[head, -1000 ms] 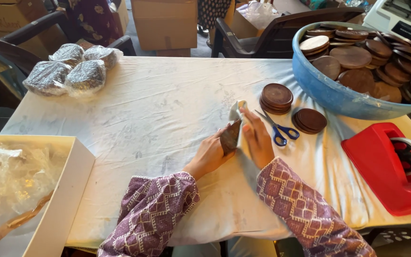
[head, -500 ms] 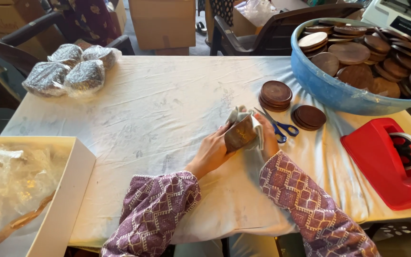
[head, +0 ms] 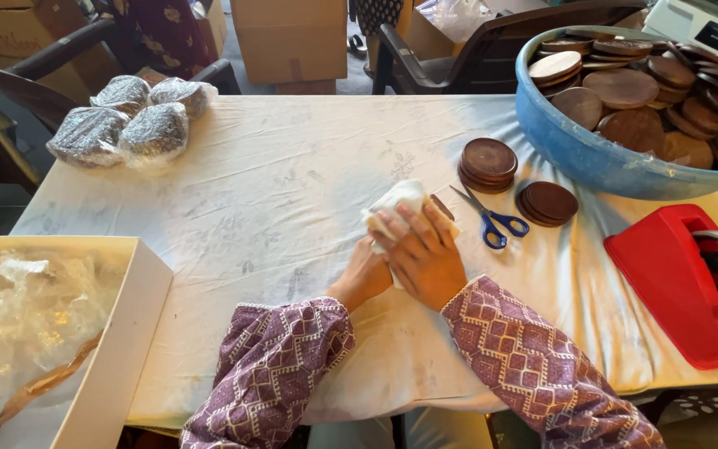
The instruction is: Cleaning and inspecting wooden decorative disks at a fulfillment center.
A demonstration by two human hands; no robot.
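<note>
Both hands, left hand point(head: 365, 274) and right hand point(head: 422, 254), clasp 1 cloth-wrapped wooden disc point(head: 400, 204) between them.

1. White cloth point(head: 396, 199), soft and crumpled, under the right hand point(head: 425, 258) and beside the left hand point(head: 365, 278).
2. Dark wooden disc point(head: 442, 205), matt, at the right fingertips.
3. Scissors point(head: 492, 220) just right of the hands: bright metal blades, glossy blue plastic handles.
4. Tablecloth point(head: 292, 191) beneath the hands: pale fabric, wrinkled, matt.
5. Tape dispenser point(head: 679, 283), far right: red plastic, smooth.
6. Bundles point(head: 126, 125), far left: shiny clear film.
</note>
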